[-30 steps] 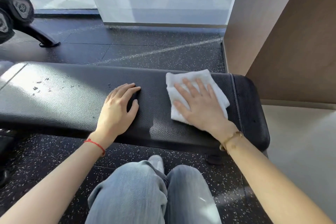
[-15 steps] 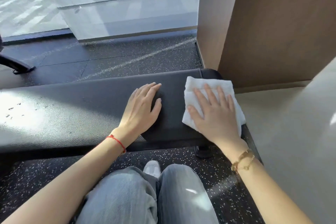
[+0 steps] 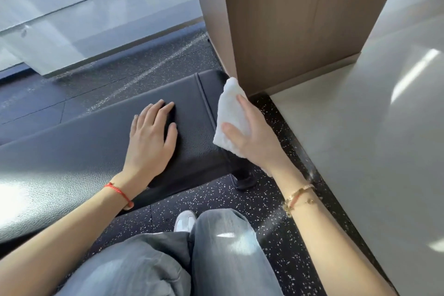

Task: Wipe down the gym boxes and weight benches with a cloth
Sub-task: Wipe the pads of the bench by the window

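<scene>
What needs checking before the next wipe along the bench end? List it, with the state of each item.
1. Cloth gripped by right hand: ok.
2. Cloth pressed against the end of the bench: ok.
3. Left hand flat on the bench top, apart from the cloth: ok.
4. Room between the bench end and the wooden panel: not ok, the cloth's top corner is right at its edge.
5. End face fully wiped: cannot tell.
</scene>
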Action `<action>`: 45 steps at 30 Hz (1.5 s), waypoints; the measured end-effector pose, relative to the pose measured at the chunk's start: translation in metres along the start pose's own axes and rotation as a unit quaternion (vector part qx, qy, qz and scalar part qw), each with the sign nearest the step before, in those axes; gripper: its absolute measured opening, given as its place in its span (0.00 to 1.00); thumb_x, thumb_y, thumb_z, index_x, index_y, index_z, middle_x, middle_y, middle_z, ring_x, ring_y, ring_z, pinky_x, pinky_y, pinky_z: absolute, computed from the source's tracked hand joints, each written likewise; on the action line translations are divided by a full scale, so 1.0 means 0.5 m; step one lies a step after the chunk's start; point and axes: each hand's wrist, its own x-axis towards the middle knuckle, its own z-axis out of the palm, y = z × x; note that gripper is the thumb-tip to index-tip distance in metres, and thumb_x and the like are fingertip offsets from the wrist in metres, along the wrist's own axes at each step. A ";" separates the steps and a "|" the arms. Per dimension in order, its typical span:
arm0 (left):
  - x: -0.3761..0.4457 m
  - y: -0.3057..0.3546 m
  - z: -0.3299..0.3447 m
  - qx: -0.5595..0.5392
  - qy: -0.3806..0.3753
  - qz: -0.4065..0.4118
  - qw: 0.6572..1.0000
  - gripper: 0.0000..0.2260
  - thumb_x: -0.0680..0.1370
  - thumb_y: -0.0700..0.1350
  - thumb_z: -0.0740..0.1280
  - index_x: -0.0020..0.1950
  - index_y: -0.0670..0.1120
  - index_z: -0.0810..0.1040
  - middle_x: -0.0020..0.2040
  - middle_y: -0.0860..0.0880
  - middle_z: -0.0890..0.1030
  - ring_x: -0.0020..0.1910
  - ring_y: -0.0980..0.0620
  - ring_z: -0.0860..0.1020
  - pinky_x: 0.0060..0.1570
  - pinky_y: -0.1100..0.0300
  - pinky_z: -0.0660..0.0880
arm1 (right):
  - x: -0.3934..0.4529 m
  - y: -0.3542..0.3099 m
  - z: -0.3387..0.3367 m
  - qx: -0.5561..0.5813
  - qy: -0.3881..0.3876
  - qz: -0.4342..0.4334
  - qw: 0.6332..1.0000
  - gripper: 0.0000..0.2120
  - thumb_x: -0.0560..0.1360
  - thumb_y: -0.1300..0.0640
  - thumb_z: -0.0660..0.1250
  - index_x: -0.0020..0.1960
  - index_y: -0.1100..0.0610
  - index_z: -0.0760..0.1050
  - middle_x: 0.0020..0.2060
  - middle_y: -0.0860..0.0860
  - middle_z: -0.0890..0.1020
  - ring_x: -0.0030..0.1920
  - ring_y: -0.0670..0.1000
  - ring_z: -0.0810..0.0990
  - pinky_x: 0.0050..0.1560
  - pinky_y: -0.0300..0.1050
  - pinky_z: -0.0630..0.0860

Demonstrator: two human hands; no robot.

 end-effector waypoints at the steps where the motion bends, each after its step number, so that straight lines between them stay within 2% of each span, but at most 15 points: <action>1: 0.000 0.001 0.002 0.002 0.000 0.001 1.000 0.20 0.83 0.45 0.59 0.75 0.47 0.67 0.76 0.46 0.66 0.77 0.44 0.61 0.76 0.41 0.57 | 0.006 0.000 -0.001 0.010 -0.002 -0.001 1.000 0.38 0.74 0.38 0.65 0.79 0.41 0.53 0.78 0.42 0.57 0.75 0.44 0.60 0.71 0.42 0.57; 4: 0.000 0.006 0.001 0.004 0.001 -0.001 1.000 0.21 0.81 0.48 0.56 0.75 0.46 0.67 0.76 0.46 0.67 0.76 0.43 0.62 0.75 0.41 0.58 | 0.084 -0.016 -0.009 0.067 -0.048 0.027 0.996 0.38 0.75 0.45 0.69 0.80 0.45 0.54 0.78 0.46 0.59 0.75 0.46 0.60 0.76 0.46 0.57; 7: 0.001 0.011 -0.004 0.003 0.006 0.000 1.000 0.24 0.79 0.50 0.54 0.74 0.47 0.68 0.75 0.47 0.68 0.75 0.45 0.64 0.75 0.42 0.59 | 0.166 -0.041 -0.020 0.137 -0.082 0.055 0.986 0.37 0.77 0.51 0.69 0.80 0.48 0.54 0.78 0.47 0.61 0.76 0.47 0.60 0.78 0.51 0.57; 9: 0.001 0.013 -0.006 0.000 0.009 -0.002 1.000 0.23 0.79 0.51 0.54 0.73 0.47 0.69 0.74 0.47 0.68 0.75 0.45 0.64 0.75 0.43 0.59 | 0.179 -0.042 -0.018 0.148 -0.089 0.047 0.984 0.36 0.78 0.52 0.69 0.80 0.49 0.54 0.78 0.46 0.61 0.77 0.47 0.59 0.78 0.51 0.57; 11: 0.000 0.014 -0.007 0.003 0.009 -0.002 1.000 0.23 0.78 0.51 0.55 0.73 0.47 0.69 0.74 0.48 0.69 0.75 0.45 0.65 0.75 0.43 0.60 | 0.151 -0.030 -0.014 0.158 -0.089 0.049 0.982 0.37 0.77 0.49 0.68 0.80 0.45 0.53 0.79 0.43 0.58 0.77 0.44 0.57 0.78 0.50 0.55; 16: 0.000 0.016 -0.007 0.008 0.005 -0.005 1.000 0.23 0.79 0.50 0.55 0.73 0.47 0.68 0.74 0.48 0.69 0.75 0.45 0.64 0.75 0.44 0.59 | 0.053 0.020 -0.009 0.158 -0.064 0.024 0.985 0.41 0.73 0.41 0.69 0.79 0.37 0.51 0.77 0.35 0.57 0.70 0.36 0.58 0.66 0.37 0.56; 21: -0.002 0.018 -0.007 0.004 0.000 -0.011 1.000 0.23 0.79 0.50 0.54 0.74 0.47 0.68 0.75 0.48 0.68 0.75 0.45 0.64 0.75 0.43 0.59 | 0.144 -0.005 -0.020 0.192 -0.103 0.050 0.975 0.39 0.76 0.46 0.70 0.80 0.42 0.52 0.76 0.43 0.62 0.68 0.42 0.64 0.60 0.37 0.61; 23: -0.003 0.018 -0.009 0.003 0.001 -0.011 1.000 0.23 0.79 0.50 0.54 0.73 0.47 0.68 0.74 0.47 0.69 0.75 0.45 0.64 0.75 0.43 0.59 | 0.173 -0.008 -0.018 0.190 -0.105 0.057 0.975 0.37 0.77 0.46 0.68 0.80 0.43 0.53 0.76 0.46 0.63 0.70 0.45 0.66 0.64 0.39 0.63; 25: -0.002 0.020 -0.011 0.002 0.000 -0.008 1.000 0.23 0.79 0.50 0.54 0.73 0.46 0.69 0.74 0.47 0.69 0.75 0.45 0.65 0.75 0.43 0.60 | 0.174 -0.007 -0.014 0.191 -0.090 0.064 0.975 0.37 0.77 0.46 0.69 0.80 0.45 0.54 0.76 0.46 0.64 0.73 0.47 0.66 0.73 0.45 0.62; 28: -0.004 0.022 -0.012 0.003 0.000 -0.008 1.000 0.23 0.79 0.50 0.54 0.73 0.46 0.69 0.74 0.47 0.69 0.75 0.44 0.65 0.74 0.44 0.60 | 0.120 -0.004 -0.013 0.191 -0.075 0.070 0.976 0.38 0.76 0.45 0.69 0.80 0.44 0.53 0.75 0.44 0.65 0.72 0.46 0.66 0.75 0.48 0.61; 31: -0.004 0.025 -0.014 0.007 -0.002 -0.011 1.000 0.24 0.79 0.50 0.54 0.73 0.46 0.69 0.74 0.47 0.69 0.75 0.45 0.64 0.75 0.43 0.59 | 0.030 -0.001 -0.012 0.115 -0.049 0.015 0.992 0.38 0.76 0.44 0.68 0.80 0.41 0.51 0.77 0.40 0.60 0.73 0.42 0.62 0.71 0.43 0.59; 35: -0.003 0.022 -0.013 0.007 -0.009 -0.011 1.000 0.23 0.80 0.50 0.54 0.74 0.47 0.68 0.75 0.47 0.68 0.76 0.45 0.63 0.75 0.42 0.58 | -0.015 -0.009 -0.014 -0.083 -0.035 -0.091 0.992 0.33 0.81 0.43 0.59 0.81 0.47 0.48 0.81 0.43 0.47 0.79 0.43 0.44 0.77 0.43 0.48; 37: -0.004 0.019 -0.010 0.007 -0.011 -0.015 1.000 0.20 0.83 0.47 0.56 0.75 0.47 0.67 0.76 0.47 0.66 0.77 0.46 0.61 0.76 0.42 0.55 | 0.008 -0.026 -0.015 -0.203 -0.062 -0.117 0.970 0.31 0.83 0.42 0.53 0.81 0.50 0.47 0.81 0.47 0.44 0.80 0.48 0.38 0.79 0.48 0.40; 40: -0.002 0.016 -0.010 0.004 -0.018 -0.024 1.000 0.21 0.83 0.47 0.56 0.76 0.49 0.65 0.78 0.49 0.64 0.79 0.48 0.57 0.78 0.44 0.51 | 0.075 -0.066 0.006 -0.346 -0.115 -0.127 0.922 0.30 0.83 0.40 0.47 0.81 0.50 0.46 0.81 0.48 0.43 0.79 0.53 0.35 0.78 0.53 0.35; 45: 0.003 -0.009 -0.027 -0.019 -0.007 -0.036 0.999 0.21 0.82 0.49 0.58 0.75 0.49 0.66 0.77 0.51 0.64 0.77 0.51 0.60 0.77 0.48 0.55 | 0.190 -0.140 0.096 -0.438 -0.190 -0.171 0.862 0.29 0.83 0.39 0.44 0.81 0.47 0.45 0.81 0.46 0.43 0.79 0.52 0.36 0.77 0.52 0.33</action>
